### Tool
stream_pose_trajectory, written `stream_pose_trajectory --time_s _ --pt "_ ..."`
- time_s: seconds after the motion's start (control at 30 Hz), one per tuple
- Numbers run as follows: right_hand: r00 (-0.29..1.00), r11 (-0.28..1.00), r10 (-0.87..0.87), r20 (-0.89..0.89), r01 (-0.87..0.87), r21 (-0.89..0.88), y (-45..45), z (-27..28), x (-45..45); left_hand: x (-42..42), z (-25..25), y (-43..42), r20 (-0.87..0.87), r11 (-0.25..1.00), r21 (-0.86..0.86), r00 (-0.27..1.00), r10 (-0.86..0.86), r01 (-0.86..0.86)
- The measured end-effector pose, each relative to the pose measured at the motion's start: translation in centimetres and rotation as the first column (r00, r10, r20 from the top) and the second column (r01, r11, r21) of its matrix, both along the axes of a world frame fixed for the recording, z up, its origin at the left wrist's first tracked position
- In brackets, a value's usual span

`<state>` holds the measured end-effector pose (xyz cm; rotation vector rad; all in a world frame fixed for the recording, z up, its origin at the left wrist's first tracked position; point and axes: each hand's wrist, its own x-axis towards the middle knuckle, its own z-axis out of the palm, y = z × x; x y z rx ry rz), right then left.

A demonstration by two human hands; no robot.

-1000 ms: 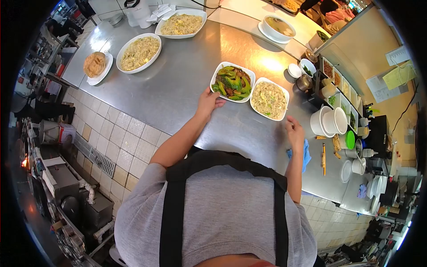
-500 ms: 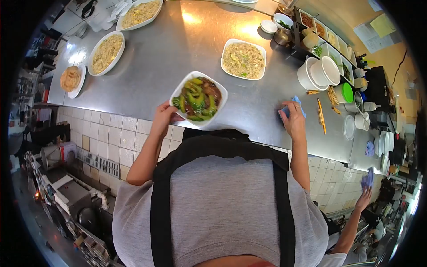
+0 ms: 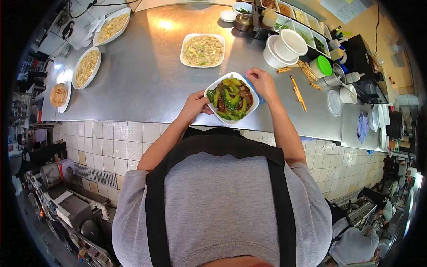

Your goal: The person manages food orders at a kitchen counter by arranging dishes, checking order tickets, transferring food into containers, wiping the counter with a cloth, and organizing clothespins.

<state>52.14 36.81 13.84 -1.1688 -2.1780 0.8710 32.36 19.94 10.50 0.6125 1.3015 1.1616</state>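
Observation:
My left hand (image 3: 195,107) grips the left rim of a white square bowl (image 3: 250,110), thumb on top and fingers beneath. Glossy green vegetable pieces and brown meat in sauce (image 3: 230,99) fill it. A blue cloth (image 3: 261,100) is bunched under my right hand (image 3: 262,83), its fingers closed on it at the bowl's upper right edge. The bowl partly hides the cloth. Farther back on the steel counter (image 3: 147,84) stands a white square dish of fried rice (image 3: 203,66).
Two oval dishes of rice (image 3: 98,69) (image 3: 126,27) and a plate with a golden fried item (image 3: 58,95) line the left. To the right are stacked white tubs (image 3: 270,60), chopsticks (image 3: 298,93), a green-lidded tub (image 3: 324,66) and a purple cloth (image 3: 362,127). Another person (image 3: 356,242) is at lower right.
My left hand has carried the bowl rightward. My right hand has moved with the blue cloth from the right to the bowl's edge. The view has shifted; the other person's purple cloth now lies on the counter.

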Motion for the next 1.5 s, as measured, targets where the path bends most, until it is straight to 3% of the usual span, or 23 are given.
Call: stream_pose_trajectory --time_s 0.27,0.37,0.47,0.57,0.67,0.77,0.83,0.87,0.97,1.03,1.13,1.3,1.37,1.47,1.5 --pt "0.985 0.991 0.118 0.128 -0.124 0.046 0.6 0.4 -1.6 0.6 0.3 0.4 -0.013 1.0 0.0 1.0 -0.001 0.001" --pt "0.961 0.935 0.174 0.213 -0.229 0.271 0.3 0.4 -1.6 0.5 -0.2 0.4 -0.016 1.0 0.004 1.0 0.005 -0.005" --pt "0.941 0.94 0.148 0.304 -0.229 0.252 0.1 0.5 -0.9 0.8 0.0 0.4 -0.015 1.0 0.011 1.0 0.014 -0.014" --pt "0.94 0.985 0.133 0.314 -0.159 0.06 -0.2 1.6 1.1 0.8 0.2 0.1 -0.007 0.999 0.015 0.999 0.034 -0.034" --pt "0.929 0.942 0.297 0.222 -0.247 -0.227 -0.1 1.7 4.5 0.5 -0.2 -0.5 -0.008 0.997 0.022 0.998 0.07 -0.069" --pt "0.888 0.969 0.248 0.386 -0.219 -0.119 0.6 2.0 6.1 -1.8 -0.6 -2.3 -0.041 0.991 0.027 0.991 0.13 -0.129" --pt "0.911 0.968 0.126 0.393 -0.199 0.15 2.0 2.0 4.9 -3.7 -0.7 -3.9 -0.064 0.981 0.051 0.979 0.192 -0.189" --pt "0.922 0.941 0.062 0.382 -0.182 0.285 2.8 2.3 4.1 -4.9 -0.3 -4.9 -0.081 0.976 0.028 0.973 0.218 -0.216" --pt "0.999 0.913 0.013 -0.037 0.003 0.408 5.1 4.2 -1.1 -7.9 0.9 -7.7 -0.081 0.932 0.007 0.928 0.363 -0.363" --pt "0.982 0.878 -0.059 -0.177 0.136 0.46 9.1 2.7 -4.6 -10.4 0.4 -9.0 -0.059 0.886 0.014 0.884 0.463 -0.463" --pt "0.892 0.69 -0.348 -0.287 0.451 0.566 13.9 3.9 -8.1 -13.0 0.3 -8.8 -0.027 0.81 0.045 0.81 0.586 -0.584" --pt "0.768 0.621 -0.574 -0.283 0.634 0.46 22.5 0.6 -9.3 -16.1 0.3 -5.2 0.032 0.723 0.118 0.73 0.683 -0.681" --pt "0.778 0.744 -0.61 -0.15 0.627 0.231 22.5 1.4 -9.5 -16.9 0.3 -3.1 0.063 0.729 0.118 0.738 0.672 -0.674" --pt "0.775 0.667 -0.563 -0.286 0.631 0.396 21.2 2.9 -10.2 -17.4 0.2 -0.4 0.091 0.742 0.128 0.753 0.652 -0.658" --pt "0.817 0.669 -0.427 -0.388 0.574 0.473 20.2 4.3 -10.2 -17.6 0.2 0.5 0.099 0.747 0.137 0.76 0.643 -0.65"
